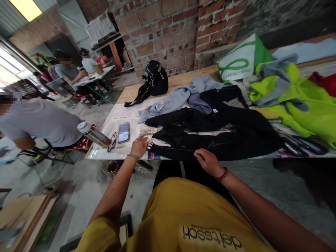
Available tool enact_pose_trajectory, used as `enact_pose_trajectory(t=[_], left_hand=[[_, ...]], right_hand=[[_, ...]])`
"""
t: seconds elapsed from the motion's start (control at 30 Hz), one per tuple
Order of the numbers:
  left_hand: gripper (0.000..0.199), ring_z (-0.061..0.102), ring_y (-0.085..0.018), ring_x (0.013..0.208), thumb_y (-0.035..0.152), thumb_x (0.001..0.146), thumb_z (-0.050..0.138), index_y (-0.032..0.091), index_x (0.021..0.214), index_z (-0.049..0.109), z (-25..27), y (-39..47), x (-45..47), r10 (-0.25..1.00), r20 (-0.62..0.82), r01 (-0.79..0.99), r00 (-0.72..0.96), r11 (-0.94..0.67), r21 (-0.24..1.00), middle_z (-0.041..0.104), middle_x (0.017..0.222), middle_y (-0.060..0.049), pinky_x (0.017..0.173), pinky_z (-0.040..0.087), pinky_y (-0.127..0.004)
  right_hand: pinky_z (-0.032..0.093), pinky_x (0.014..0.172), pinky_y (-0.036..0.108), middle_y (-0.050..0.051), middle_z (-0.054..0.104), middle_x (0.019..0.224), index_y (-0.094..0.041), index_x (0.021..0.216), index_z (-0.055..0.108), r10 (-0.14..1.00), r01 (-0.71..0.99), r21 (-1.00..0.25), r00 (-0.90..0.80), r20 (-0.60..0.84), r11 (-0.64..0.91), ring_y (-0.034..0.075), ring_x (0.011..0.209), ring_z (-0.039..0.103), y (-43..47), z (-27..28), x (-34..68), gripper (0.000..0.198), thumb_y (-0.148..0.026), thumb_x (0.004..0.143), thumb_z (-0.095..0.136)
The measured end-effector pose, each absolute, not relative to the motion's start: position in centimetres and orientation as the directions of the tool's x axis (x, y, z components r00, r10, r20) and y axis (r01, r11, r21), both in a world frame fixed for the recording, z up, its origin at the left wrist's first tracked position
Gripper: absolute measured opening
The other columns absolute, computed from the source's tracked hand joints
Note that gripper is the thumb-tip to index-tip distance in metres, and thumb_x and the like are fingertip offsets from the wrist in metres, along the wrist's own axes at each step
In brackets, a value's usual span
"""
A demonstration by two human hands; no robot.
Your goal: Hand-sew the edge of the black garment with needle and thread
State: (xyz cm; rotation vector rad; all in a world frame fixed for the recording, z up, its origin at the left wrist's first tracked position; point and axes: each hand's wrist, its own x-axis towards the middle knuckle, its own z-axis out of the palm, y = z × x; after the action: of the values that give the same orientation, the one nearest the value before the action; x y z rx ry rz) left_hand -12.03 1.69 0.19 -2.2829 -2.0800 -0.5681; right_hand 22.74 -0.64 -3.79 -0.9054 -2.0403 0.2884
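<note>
Black trousers [225, 141] with thin white piping lie stretched along the front of the table. My left hand [140, 146] rests at their striped left end, fingers stretched out over the newspaper covering. At the front edge, my right hand [208, 162] has its fingers curled and pressed together on the black cloth. Behind lies more dark clothing [204, 115] with a small white logo, partly over a grey garment [170, 99]. Where one dark piece ends and another begins is hard to tell.
Left of my hands are a phone [124, 132], glasses [112, 142] and a bottle [94, 134]. A black cap-like bag [156, 77] stands behind. To the right are a green-white bag [244, 59], yellow-green clothing [301, 101] and scissors [295, 147]. A person [47, 122] sits left.
</note>
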Motion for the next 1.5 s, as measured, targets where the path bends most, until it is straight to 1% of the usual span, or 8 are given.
enact_pose_trajectory(t=[0.1, 0.3, 0.4, 0.53, 0.67, 0.93, 1.2, 1.5], left_hand=[[0.024, 0.058, -0.024, 0.104, 0.017, 0.081, 0.048, 0.013, 0.095, 0.067, 0.5, 2.3, -10.8, 0.96, 0.275, 0.915, 0.043, -0.149, 0.375, 0.065, 0.107, -0.014, 0.093, 0.043, -0.034], [0.026, 0.051, -0.024, 0.112, 0.018, 0.083, 0.047, 0.014, 0.104, 0.062, 2.9, 0.2, -4.5, 0.85, 0.527, 0.883, 0.021, -0.263, 0.389, 0.058, 0.118, -0.013, 0.101, 0.037, -0.041], [0.026, 0.054, -0.02, 0.106, 0.024, 0.087, 0.044, 0.017, 0.108, 0.059, 2.7, -2.1, 0.1, 0.802, 0.549, 0.755, 0.234, -0.506, 0.416, 0.061, 0.109, -0.011, 0.095, 0.043, -0.035], [0.036, 0.054, -0.024, 0.101, 0.037, 0.082, 0.054, 0.017, 0.111, 0.057, -0.2, -3.4, 4.8, 0.759, 0.456, 0.706, 0.464, -0.628, 0.328, 0.06, 0.109, -0.012, 0.089, 0.044, -0.039], [0.035, 0.054, -0.026, 0.1, 0.026, 0.08, 0.054, 0.014, 0.113, 0.055, -2.6, -2.6, 6.3, 0.774, 0.402, 0.754, 0.488, -0.607, 0.253, 0.06, 0.11, -0.013, 0.085, 0.043, -0.041], [0.026, 0.061, -0.016, 0.089, 0.024, 0.09, 0.041, 0.018, 0.093, 0.065, -2.8, -1.5, 5.8, 0.791, 0.491, 0.623, 0.366, -0.6, 0.502, 0.067, 0.091, -0.008, 0.084, 0.048, -0.032], [0.038, 0.057, -0.02, 0.1, 0.015, 0.075, 0.057, 0.016, 0.114, 0.058, -2.6, -1.8, 5.3, 0.805, 0.439, 0.584, 0.398, -0.592, 0.556, 0.064, 0.106, -0.009, 0.091, 0.046, -0.035], [0.007, 0.058, -0.012, 0.072, 0.016, 0.074, 0.062, 0.017, 0.077, 0.069, -1.3, -1.0, 5.6, 0.9, 0.305, 0.492, 0.313, -0.428, 0.758, 0.062, 0.074, -0.002, 0.071, 0.048, -0.023]], right_hand=[[0.048, 0.06, 0.027, 0.002, 0.06, 0.069, -0.021, 0.082, 0.057, 0.711, 0.506, -0.516, -0.346, 0.612, 0.691, 0.015, 0.063, 0.058, -0.8, -3.5, 22.7, 0.015, -0.027, 0.089, 0.045], [0.048, 0.057, 0.026, 0.002, 0.065, 0.073, -0.022, 0.082, 0.056, 0.779, 0.518, -0.597, -0.266, 0.568, 0.613, 0.014, 0.063, 0.061, -0.9, -2.9, 22.6, 0.013, -0.028, 0.088, 0.046], [0.048, 0.058, 0.025, 0.001, 0.065, 0.072, -0.022, 0.081, 0.057, 0.807, 0.514, -0.636, -0.23, 0.543, 0.575, 0.014, 0.062, 0.062, -0.9, -2.9, 22.5, 0.014, -0.03, 0.087, 0.046], [0.049, 0.06, 0.026, 0.001, 0.066, 0.074, -0.022, 0.082, 0.058, 0.833, 0.498, -0.678, -0.2, 0.516, 0.54, 0.014, 0.064, 0.062, -0.7, -2.8, 22.4, 0.015, -0.031, 0.087, 0.048], [0.05, 0.065, 0.027, 0.002, 0.065, 0.076, -0.021, 0.079, 0.059, 0.844, 0.468, -0.708, -0.195, 0.5, 0.528, 0.015, 0.07, 0.061, -0.3, -2.4, 22.6, 0.017, -0.032, 0.086, 0.048], [0.048, 0.059, 0.024, -0.001, 0.062, 0.068, -0.021, 0.076, 0.06, 0.918, 0.405, -0.824, -0.201, 0.342, 0.396, 0.013, 0.062, 0.059, 0.4, -2.5, 23.1, 0.018, -0.035, 0.084, 0.05], [0.046, 0.059, 0.025, 0.0, 0.063, 0.066, -0.02, 0.075, 0.06, 0.937, 0.432, -0.834, -0.215, 0.274, 0.343, 0.014, 0.061, 0.058, 0.3, -1.7, 23.1, 0.021, -0.036, 0.082, 0.048], [0.044, 0.061, 0.024, 0.0, 0.063, 0.067, -0.019, 0.074, 0.059, 0.937, 0.42, -0.847, -0.26, 0.233, 0.327, 0.013, 0.062, 0.057, 0.1, -1.2, 23.1, 0.022, -0.037, 0.082, 0.047]])
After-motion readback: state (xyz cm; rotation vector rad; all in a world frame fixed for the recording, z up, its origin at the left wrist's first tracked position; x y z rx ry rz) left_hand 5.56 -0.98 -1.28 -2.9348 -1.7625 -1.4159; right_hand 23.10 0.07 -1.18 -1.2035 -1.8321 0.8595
